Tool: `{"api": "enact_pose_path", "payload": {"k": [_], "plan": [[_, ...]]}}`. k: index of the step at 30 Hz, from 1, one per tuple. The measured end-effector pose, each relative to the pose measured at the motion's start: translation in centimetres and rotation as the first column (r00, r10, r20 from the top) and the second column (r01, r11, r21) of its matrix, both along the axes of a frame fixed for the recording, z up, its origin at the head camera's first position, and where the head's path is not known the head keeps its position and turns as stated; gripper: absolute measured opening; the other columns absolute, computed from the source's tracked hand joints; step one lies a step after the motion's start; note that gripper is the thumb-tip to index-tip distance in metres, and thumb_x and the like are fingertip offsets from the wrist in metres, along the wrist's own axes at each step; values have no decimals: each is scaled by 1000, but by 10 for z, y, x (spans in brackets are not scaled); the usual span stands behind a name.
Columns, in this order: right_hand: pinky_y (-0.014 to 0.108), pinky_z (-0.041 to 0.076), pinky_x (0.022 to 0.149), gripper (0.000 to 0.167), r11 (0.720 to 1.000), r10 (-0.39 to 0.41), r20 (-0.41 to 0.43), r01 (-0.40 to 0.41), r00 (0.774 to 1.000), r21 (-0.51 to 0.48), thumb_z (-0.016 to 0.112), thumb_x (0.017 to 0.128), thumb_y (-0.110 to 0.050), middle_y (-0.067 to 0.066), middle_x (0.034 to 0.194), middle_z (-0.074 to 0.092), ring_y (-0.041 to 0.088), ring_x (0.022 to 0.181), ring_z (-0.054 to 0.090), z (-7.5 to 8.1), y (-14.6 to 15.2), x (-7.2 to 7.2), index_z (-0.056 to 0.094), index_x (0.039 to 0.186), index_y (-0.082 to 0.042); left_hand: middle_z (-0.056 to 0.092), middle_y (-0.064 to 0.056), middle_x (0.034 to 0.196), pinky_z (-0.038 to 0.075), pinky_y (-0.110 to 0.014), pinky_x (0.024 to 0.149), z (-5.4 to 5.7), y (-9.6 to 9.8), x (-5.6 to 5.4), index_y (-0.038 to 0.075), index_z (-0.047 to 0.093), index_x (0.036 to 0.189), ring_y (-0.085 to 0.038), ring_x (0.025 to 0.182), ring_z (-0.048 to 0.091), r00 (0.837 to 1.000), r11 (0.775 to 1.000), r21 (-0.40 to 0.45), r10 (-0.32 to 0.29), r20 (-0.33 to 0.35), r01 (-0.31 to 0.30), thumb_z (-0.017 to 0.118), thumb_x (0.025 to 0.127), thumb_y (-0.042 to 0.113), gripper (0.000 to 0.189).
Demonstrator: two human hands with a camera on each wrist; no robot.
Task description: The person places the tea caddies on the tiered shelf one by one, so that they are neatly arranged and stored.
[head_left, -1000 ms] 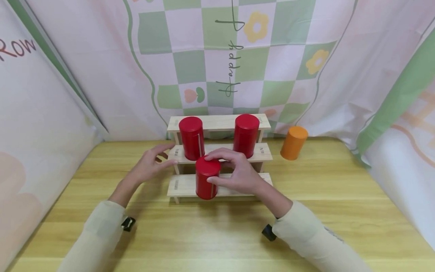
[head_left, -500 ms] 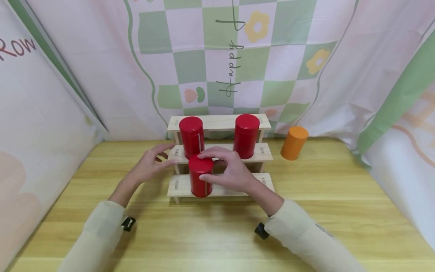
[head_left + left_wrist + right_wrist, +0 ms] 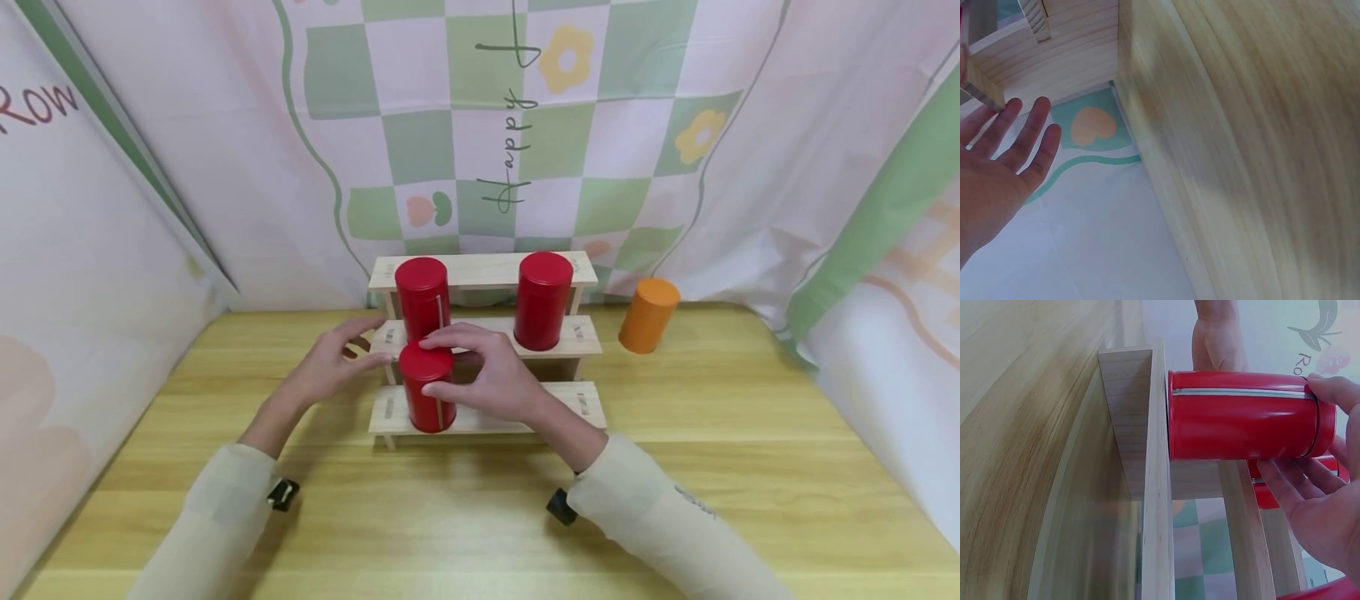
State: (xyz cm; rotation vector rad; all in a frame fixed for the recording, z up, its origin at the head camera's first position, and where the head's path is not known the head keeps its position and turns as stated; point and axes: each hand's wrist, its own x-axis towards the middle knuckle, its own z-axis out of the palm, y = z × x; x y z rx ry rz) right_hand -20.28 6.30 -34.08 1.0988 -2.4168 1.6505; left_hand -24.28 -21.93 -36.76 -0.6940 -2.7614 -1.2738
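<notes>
My right hand [image 3: 487,379] holds a red tin canister [image 3: 426,400] near its lid, with the thumb in front and the fingers behind. The canister stands upright at the left of the bottom step of a wooden stepped rack [image 3: 517,419]; in the right wrist view its base meets the board. At the left end of the middle step is my left hand [image 3: 333,358], fingertips at the board's edge. Its fingers [image 3: 1025,134] are spread and fairly straight in the left wrist view. Two more red canisters stand on the middle step, one left [image 3: 422,292] and one right [image 3: 543,300].
An orange canister [image 3: 649,317] stands on the wooden table [image 3: 480,517] to the right of the rack. Behind the rack hangs a printed cloth [image 3: 416,146] with checks and flowers, and more cloth lines both sides.
My right hand has moved the front red canister leftward along the bottom step, so it now overlaps the left canister behind it. The left hand has stayed where it was.
</notes>
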Motion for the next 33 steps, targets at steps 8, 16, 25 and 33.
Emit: {"api": "enact_pose_path", "payload": {"k": [8,16,25,33], "plan": [[35,59,93,51,1000,7,25,-7,1000,-17,85,85,-9,6,135,66,23,120,62,-2,-3,0,69,133,-7,52,-24,151,55,-57,95,0,1,0,-2,50,151,-40,110,64,1000,1000,7,-2,5,2,75,97,17,63],[34,58,96,51,999,18,44,-17,999,-31,85,85,-9,4,134,66,21,120,62,-4,-4,0,69,133,-9,53,-24,150,55,-57,94,0,2,-1,-2,50,150,-41,109,64,1000,1000,2,-2,-4,2,75,97,17,61],[34,57,97,52,999,22,67,-20,998,-26,85,86,-9,3,134,65,21,121,61,-3,-4,1,68,135,-11,53,-24,150,56,-55,94,0,1,0,-3,50,150,-39,109,64,1000,1000,-5,-2,-1,2,74,98,17,61],[41,56,100,57,999,36,101,-36,994,-6,84,86,-9,5,138,63,23,123,62,0,0,3,63,139,-11,51,-23,152,55,-55,96,2,1,1,0,48,152,-38,112,63,1000,1000,-15,9,20,-8,73,98,21,63]]}}
